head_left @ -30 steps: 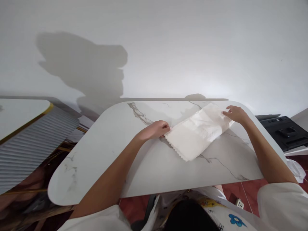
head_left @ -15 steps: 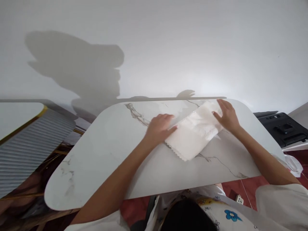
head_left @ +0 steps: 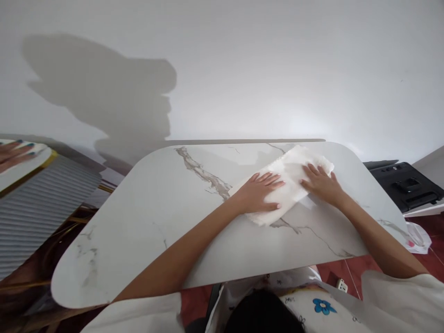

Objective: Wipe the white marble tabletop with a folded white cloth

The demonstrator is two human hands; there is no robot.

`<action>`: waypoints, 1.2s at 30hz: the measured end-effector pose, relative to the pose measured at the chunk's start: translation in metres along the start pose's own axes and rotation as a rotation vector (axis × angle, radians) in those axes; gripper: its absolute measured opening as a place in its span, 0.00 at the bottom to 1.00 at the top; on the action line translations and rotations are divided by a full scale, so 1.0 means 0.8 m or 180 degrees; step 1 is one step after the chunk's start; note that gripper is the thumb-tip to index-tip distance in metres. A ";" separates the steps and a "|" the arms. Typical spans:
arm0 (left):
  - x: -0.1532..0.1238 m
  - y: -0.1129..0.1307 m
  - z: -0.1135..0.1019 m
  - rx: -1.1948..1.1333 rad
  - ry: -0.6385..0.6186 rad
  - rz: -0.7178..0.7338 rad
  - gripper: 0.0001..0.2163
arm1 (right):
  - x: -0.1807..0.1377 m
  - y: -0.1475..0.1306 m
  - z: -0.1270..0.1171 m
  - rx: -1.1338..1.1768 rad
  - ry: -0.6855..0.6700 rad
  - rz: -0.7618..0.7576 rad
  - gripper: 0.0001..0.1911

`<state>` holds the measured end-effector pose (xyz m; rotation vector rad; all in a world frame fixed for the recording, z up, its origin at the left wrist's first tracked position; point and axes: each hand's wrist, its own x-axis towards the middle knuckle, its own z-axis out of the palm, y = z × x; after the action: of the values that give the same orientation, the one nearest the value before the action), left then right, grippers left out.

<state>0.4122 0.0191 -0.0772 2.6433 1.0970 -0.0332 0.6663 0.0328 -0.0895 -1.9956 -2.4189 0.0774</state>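
A folded white cloth or paper sheet (head_left: 289, 178) lies slanted on the marble-patterned white table (head_left: 138, 222). Whether it is fabric or paper, I cannot tell. My left hand (head_left: 262, 192) rests palm down on its left half, fingers spread. On its right end lies my right hand (head_left: 321, 182), also flat with the fingers apart. The part of the sheet under both palms is hidden.
A white wall (head_left: 243, 69) rises behind the table. To the left stands a ribbed grey unit (head_left: 52, 208) with another person's hand (head_left: 15, 155) on its top. A black case (head_left: 409, 185) sits at the right, a white socket block (head_left: 342, 285) on the red floor.
My left hand has moved right onto the sheet, and my right hand has come down nearer to me; both now lie flat. Another person's hand has appeared at the far left.
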 end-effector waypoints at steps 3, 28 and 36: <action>-0.006 0.000 -0.001 0.0004 0.0035 -0.0170 0.34 | 0.009 0.033 -0.013 0.0143 0.0303 0.0525 0.27; -0.031 -0.020 0.004 -0.0012 0.0117 -0.0308 0.29 | 0.146 0.036 -0.011 0.0623 0.0328 0.0883 0.22; -0.028 -0.027 0.005 0.0096 0.0331 -0.0214 0.27 | 0.156 0.040 0.001 0.0418 0.0628 0.1101 0.26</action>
<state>0.3818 0.0172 -0.0834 2.6603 1.2278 0.0758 0.6739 0.1612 -0.0951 -2.2182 -1.8848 0.0366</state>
